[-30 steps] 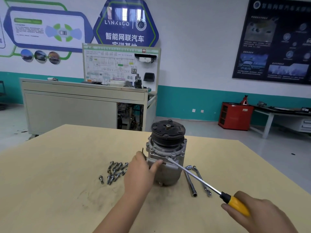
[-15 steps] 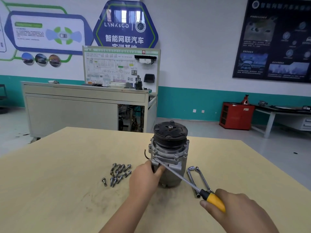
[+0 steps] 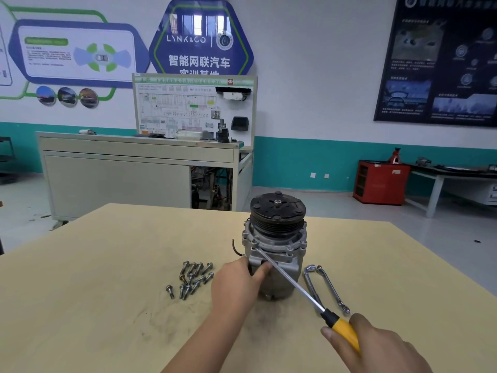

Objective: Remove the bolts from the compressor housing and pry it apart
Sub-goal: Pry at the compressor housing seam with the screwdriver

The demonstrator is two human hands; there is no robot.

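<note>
Nearest, the right hand (image 3: 376, 345) comes in from five o'clock of the view, knuckles up, with fingers and thumb curled round the yellow handle of a screwdriver (image 3: 290, 281). The shaft slants toward eleven o'clock, and its tip sits at the seam under the upper flange of the compressor (image 3: 274, 238), on the side facing the person. The left hand (image 3: 236, 286) reaches in from six o'clock on a straight forearm and grips the lower body of the compressor at its eight o'clock side. Its thumb presses on the near face just beside the shaft, and the other fingers go round the left side, out of view. The compressor stands upright near the middle of the table (image 3: 107, 265), with its black pulley on top. Loose bolts (image 3: 192, 278) lie in a cluster at its nine o'clock, apart from the left hand. Two wrenches (image 3: 326, 288) lie at its four o'clock, close to the shaft. Farther off, at eleven o'clock, a grey cabinet (image 3: 121, 179) stands on the floor.
</note>
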